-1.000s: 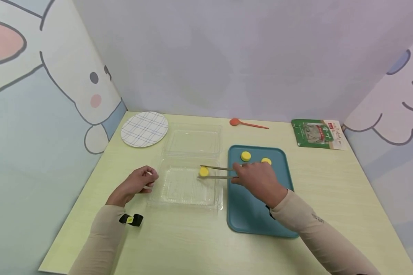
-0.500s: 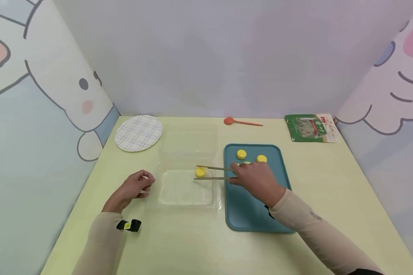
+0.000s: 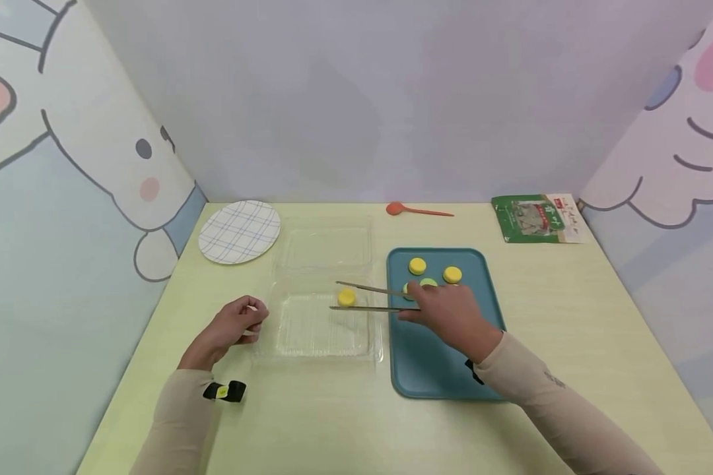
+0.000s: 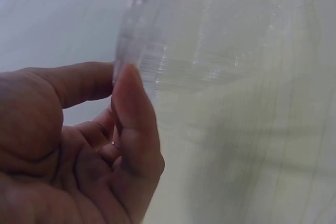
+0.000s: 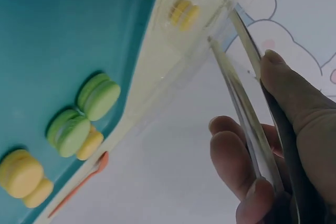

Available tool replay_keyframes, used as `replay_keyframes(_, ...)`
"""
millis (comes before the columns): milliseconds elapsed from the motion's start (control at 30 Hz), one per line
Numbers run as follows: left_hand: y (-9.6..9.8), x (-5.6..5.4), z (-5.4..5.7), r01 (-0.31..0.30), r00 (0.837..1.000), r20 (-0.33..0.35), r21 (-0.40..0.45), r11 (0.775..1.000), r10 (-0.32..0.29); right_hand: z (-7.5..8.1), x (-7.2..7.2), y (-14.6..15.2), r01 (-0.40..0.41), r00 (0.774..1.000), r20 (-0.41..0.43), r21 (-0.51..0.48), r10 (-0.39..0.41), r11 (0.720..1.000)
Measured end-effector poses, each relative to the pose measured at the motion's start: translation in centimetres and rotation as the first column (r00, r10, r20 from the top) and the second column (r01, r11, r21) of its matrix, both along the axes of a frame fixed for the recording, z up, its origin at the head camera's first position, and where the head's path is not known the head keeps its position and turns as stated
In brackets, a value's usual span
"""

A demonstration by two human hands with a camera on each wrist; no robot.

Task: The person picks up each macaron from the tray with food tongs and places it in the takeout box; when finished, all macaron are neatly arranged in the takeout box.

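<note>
1 yellow macaron (image 3: 347, 297) sat in the clear box (image 3: 315, 330), mid-frame; the left hand (image 3: 233, 323) pinched its rim (image 4: 131, 30), the right hand (image 3: 451, 316) gripped spread tongs (image 3: 371, 309).

Tongs (image 3: 373, 309) over box (image 3: 317, 357) R rim, L hand (image 3: 232, 324) opp., front free

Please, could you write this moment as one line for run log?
right hand: holds tongs, tips apart | yellow macaron: in clear box | left hand: pinches clear box edge | tray: green macarons, yellow macarons
</note>
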State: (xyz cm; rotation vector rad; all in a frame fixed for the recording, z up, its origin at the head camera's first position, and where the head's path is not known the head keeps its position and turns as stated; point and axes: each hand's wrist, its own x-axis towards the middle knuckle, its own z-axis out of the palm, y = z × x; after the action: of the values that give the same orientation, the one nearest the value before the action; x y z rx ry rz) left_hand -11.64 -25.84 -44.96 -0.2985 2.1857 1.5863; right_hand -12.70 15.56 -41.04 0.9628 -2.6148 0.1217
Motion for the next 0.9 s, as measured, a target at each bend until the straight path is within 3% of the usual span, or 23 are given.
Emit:
replay_keyframes(233,-0.1,-0.1,-0.1,-0.001,1.000,0.009,-0.004,1.000,0.001,-0.8,0.7,1.4,0.007,0.999,0.041,-0.091,-0.003,0.996)
replay_keyframes(533,0.1,-0.1,0.5,0.015,1.000,0.004,0.003,1.000,-0.015,-2.0,1.0,3.3,0.024,0.999,-0.041,-0.170,-0.031,0.985)
replay_keyframes(900,0.1,0.0,0.4,0.003,1.000,0.012,0.002,1.000,-0.003,-3.6,0.8,5.2,0.047,0.997,-0.043,-0.224,-0.058,0.973)
